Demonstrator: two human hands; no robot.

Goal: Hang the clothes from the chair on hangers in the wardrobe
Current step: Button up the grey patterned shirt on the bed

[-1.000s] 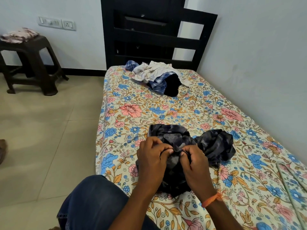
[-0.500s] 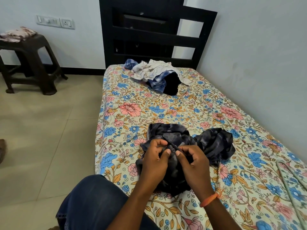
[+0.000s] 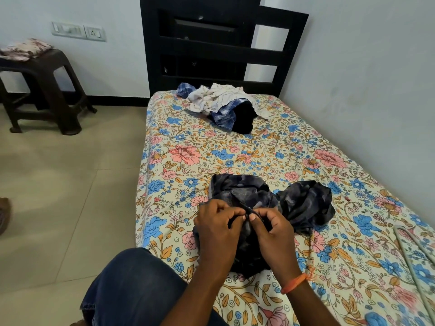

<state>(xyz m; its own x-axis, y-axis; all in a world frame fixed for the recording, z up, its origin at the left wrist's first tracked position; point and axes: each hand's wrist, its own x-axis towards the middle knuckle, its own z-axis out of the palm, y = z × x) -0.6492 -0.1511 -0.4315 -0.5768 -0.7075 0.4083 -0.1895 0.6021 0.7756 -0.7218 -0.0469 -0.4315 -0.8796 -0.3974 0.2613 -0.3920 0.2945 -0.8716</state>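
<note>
A crumpled dark blue patterned shirt [image 3: 303, 203] lies on the near half of the floral bed [image 3: 211, 156]. My left hand [image 3: 217, 228] and my right hand [image 3: 270, 231] meet over its near part, each pinching a thin edge of the fabric between thumb and fingers. A metal hanger [image 3: 414, 252] lies on the sheet at the right edge. Near the headboard sits a pile of clothes [image 3: 223, 104]: white, blue checked and black pieces.
A dark plastic stool [image 3: 44, 90] with a folded floral cloth [image 3: 24, 49] on it stands at the left wall. The black headboard [image 3: 221, 48] closes the far end. The wall runs along the bed's right side. My knee in jeans [image 3: 131, 285] is by the bed's near corner.
Both hands have shifted their pinch slightly upward on the shirt's edge, fingertips now closer together. The shirt and the pile have stayed in place.
</note>
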